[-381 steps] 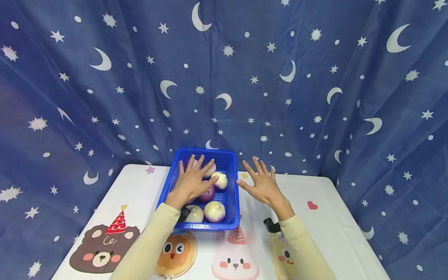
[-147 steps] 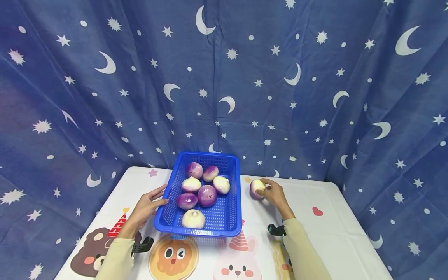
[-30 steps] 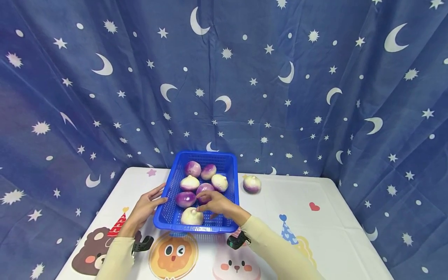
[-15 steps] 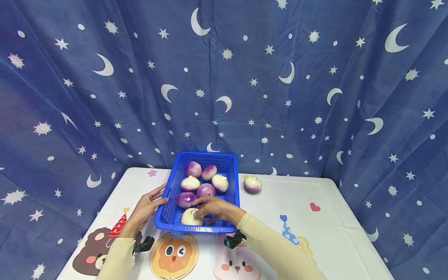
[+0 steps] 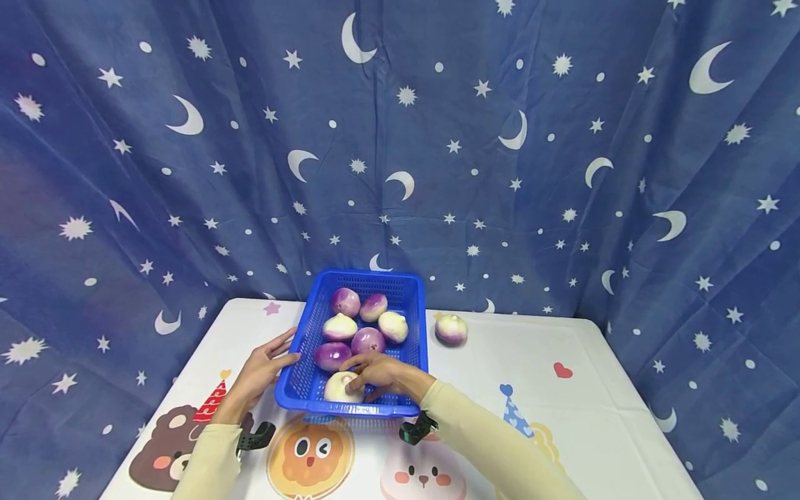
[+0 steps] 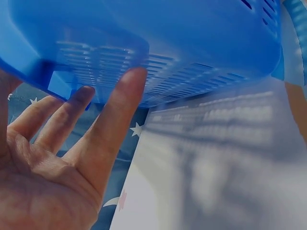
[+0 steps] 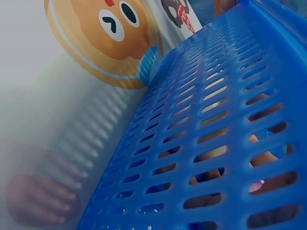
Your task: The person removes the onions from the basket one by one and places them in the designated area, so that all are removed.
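Note:
A blue plastic basket (image 5: 331, 407) holds several purple-and-white turnips, among them a glossy purple turnip (image 5: 332, 356). At its left side my left hand (image 5: 257, 371) grips the rim, thumb over the edge and fingers beneath. The left wrist view shows those fingers (image 6: 122, 105) against the outer wall. Inside the near end of the basket, my right hand (image 5: 384, 373) has its fingers bent around the pale turnip (image 5: 336, 389) at the front. In the right wrist view the slotted basket wall (image 7: 192, 124) mostly hides that hand.
One turnip (image 5: 451, 329) lies on the table right of the basket. The white tablecloth (image 5: 594, 403) carries cartoon prints. A blue curtain (image 5: 437, 139) with moons and stars hangs right behind the table's far edge.
Earlier the right hand put a turnip down on the table to the right. It then came into the basket and closed on the front turnip. The left hand took the basket's left rim.

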{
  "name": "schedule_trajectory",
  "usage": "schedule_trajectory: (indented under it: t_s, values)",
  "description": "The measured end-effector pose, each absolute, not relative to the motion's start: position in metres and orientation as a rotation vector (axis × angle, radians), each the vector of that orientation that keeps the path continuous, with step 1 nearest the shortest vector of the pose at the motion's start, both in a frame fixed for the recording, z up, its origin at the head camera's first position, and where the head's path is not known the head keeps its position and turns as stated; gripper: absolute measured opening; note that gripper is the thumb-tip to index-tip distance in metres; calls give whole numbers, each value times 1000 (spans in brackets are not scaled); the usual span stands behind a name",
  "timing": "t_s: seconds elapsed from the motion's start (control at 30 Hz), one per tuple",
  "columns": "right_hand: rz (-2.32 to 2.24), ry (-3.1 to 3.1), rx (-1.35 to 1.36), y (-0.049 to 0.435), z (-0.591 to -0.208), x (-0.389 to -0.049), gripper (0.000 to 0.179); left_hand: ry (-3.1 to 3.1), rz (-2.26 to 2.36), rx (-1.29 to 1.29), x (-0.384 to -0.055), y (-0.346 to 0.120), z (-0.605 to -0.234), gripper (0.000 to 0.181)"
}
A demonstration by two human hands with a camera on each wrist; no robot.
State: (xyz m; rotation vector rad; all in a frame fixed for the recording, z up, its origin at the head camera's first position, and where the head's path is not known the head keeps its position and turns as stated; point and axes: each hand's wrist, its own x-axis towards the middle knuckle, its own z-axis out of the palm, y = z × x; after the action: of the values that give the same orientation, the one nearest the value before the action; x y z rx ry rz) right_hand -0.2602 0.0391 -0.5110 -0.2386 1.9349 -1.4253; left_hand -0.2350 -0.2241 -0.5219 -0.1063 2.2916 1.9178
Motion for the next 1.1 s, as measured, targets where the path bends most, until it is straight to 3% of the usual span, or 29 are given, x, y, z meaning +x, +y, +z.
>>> schedule_trajectory:
  t_s: [0.63, 1.1]
  values:
    - [-1523, 1911, -232, 41, -509, -261, 35, 2328, 1900, -122, -234, -222, -518, 66]
    - [-1661, 1797, -321, 47, -477, -255, 35, 2367, 1871, -113, -234, -222, -519, 66]
